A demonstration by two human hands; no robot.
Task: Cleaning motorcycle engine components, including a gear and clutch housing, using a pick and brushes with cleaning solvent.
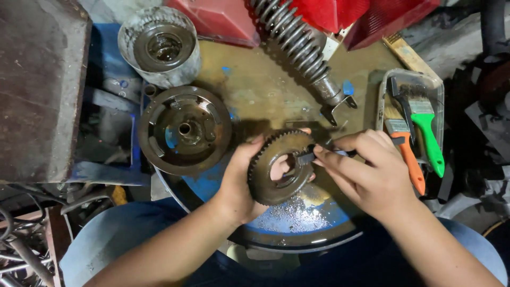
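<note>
My left hand (239,183) grips a dark, greasy toothed gear ring (263,186) from its left side, with fingers showing through the centre hole. My right hand (366,170) pinches a small dark tool with a light handle (311,155), whose tip rests on the gear's inner right rim. Both hands hover over a round blue drum top (297,218) wet with oily liquid.
A rusty round drum part (185,130) lies to the left, a grimy cylindrical housing (159,45) behind it. A coil spring shock absorber (300,45) lies at the back. A clear tray (436,87) on the right holds an orange-handled brush (409,151) and a green-handled brush (427,133).
</note>
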